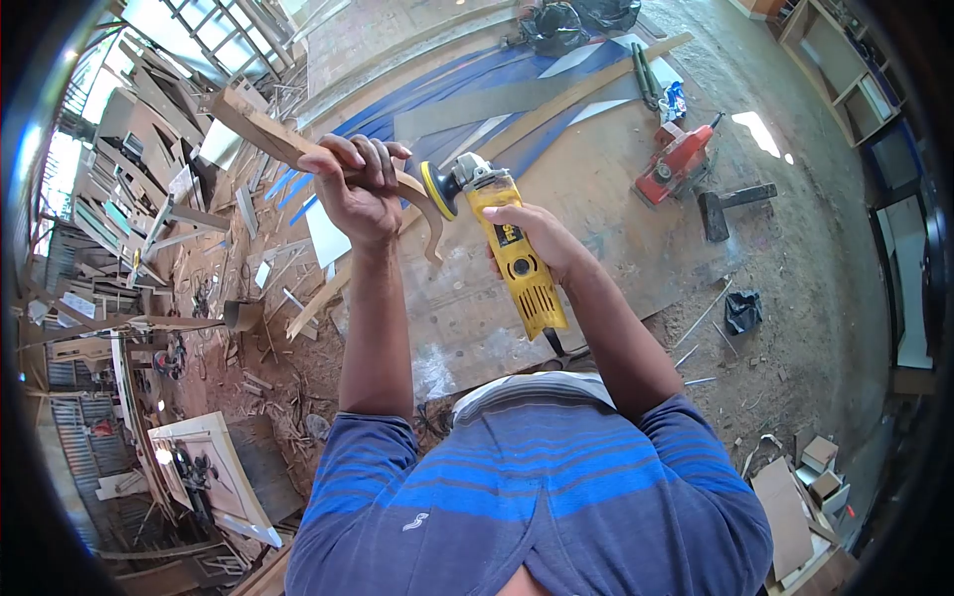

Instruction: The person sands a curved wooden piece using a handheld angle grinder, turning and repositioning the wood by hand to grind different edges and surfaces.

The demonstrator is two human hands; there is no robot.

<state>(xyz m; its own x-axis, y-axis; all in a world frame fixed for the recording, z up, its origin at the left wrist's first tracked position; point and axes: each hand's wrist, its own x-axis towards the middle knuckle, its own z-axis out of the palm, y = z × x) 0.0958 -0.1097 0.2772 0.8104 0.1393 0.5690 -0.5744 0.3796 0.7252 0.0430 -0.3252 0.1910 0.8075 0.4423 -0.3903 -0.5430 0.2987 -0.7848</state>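
Note:
My left hand [360, 189] is wrapped round a curved wooden furniture leg [256, 127], holding it up above the workbench. The leg's thick end points to the upper left; its thin, hooked end curls down past my fingers. My right hand [542, 238] grips the body of a yellow angle grinder [527, 278], thumb along its top. A round yellow-and-black sanding pad [438, 191] on the grinder's head faces the leg, close by its curved end. I cannot tell whether pad and wood touch. The grinder's dark cord runs down towards my waist.
On the board worktop [467, 318] lie a red power planer [674, 167], a hammer [730, 207], long wooden strips [586, 87] and blue-striped sheets. Black plastic bags [553, 28] sit at the far edge. Offcuts and scrap litter the floor at left; a wooden cabinet frame [835, 70] stands upper right.

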